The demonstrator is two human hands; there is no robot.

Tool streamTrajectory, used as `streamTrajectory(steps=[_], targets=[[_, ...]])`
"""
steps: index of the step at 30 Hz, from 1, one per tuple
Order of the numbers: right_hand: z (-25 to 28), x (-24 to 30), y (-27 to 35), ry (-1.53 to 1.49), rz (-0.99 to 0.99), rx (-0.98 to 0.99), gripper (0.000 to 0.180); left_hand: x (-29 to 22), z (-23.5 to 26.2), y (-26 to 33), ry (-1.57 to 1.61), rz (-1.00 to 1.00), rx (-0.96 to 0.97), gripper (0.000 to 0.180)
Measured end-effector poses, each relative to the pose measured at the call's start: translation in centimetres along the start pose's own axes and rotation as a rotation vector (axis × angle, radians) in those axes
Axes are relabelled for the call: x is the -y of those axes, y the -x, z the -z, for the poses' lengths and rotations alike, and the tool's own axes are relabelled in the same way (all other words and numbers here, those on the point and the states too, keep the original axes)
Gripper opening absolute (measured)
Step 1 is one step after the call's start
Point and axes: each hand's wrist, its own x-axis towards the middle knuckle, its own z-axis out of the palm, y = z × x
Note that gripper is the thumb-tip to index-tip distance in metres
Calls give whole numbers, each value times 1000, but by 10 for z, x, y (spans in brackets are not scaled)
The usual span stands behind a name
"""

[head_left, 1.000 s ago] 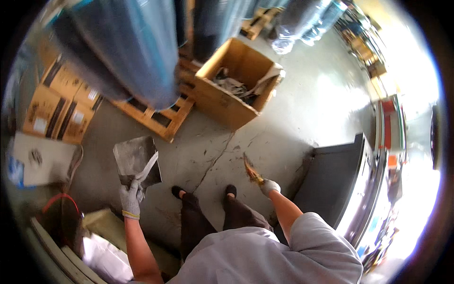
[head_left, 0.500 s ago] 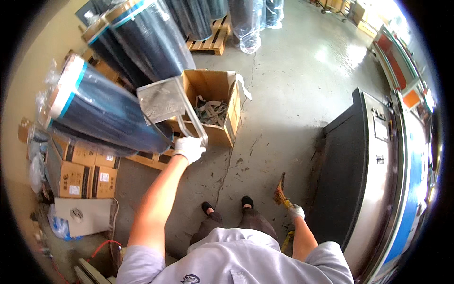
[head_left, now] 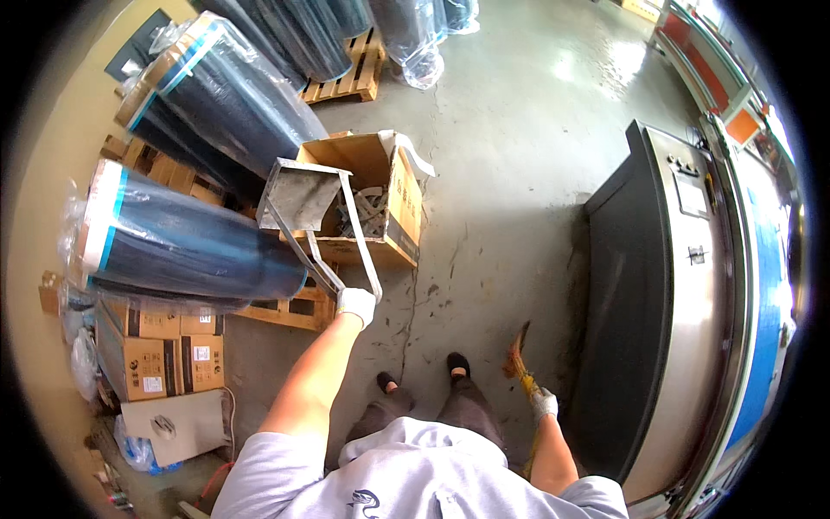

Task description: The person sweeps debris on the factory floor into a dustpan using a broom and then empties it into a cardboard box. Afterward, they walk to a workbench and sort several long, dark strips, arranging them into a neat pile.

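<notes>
Bright upper right; glare on floor (head_left: pixel 618 65) (black rim, edges bent).

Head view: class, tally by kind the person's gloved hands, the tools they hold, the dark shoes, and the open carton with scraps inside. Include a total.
Gloved hands: 2
Metal dustpan: 1
Broom: 1
Dark shoes: 2
Open carton: 1
Total: 7

A: Floor (head_left: pixel 493 190)?
B: Grey, smooth; thin crack (head_left: pixel 408 320) running lengthwise, dark specks around it.
A: Wall (head_left: pixel 47 190)?
B: Beige, along the floor's left edge.
A: Furniture?
B: Dark grey cabinet (head_left: pixel 627 294) with a steel-coloured front, floor's right edge. Red-panelled unit (head_left: pixel 696 65) beyond it, far right corner.
A: Light?
B: White glare (head_left: pixel 622 65) on the floor near that corner.
</notes>
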Motion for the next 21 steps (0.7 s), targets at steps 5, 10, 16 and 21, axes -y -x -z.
streamTrajectory(steps=[5, 10, 16, 21], targets=[[-11, 7, -50, 229, 78, 40, 49, 30, 4, 31, 182, 89, -84, 38], [-27, 5, -149, 133, 105, 215, 45, 72, 12, 68, 484, 149, -316, 42], [-42, 158, -71, 353, 337, 139, 38, 127, 9, 147, 806, 350, -596, 42], [-115, 292, 69, 862, 576, 245, 32, 171, -82, 239, 1092, 612, -773, 40]])
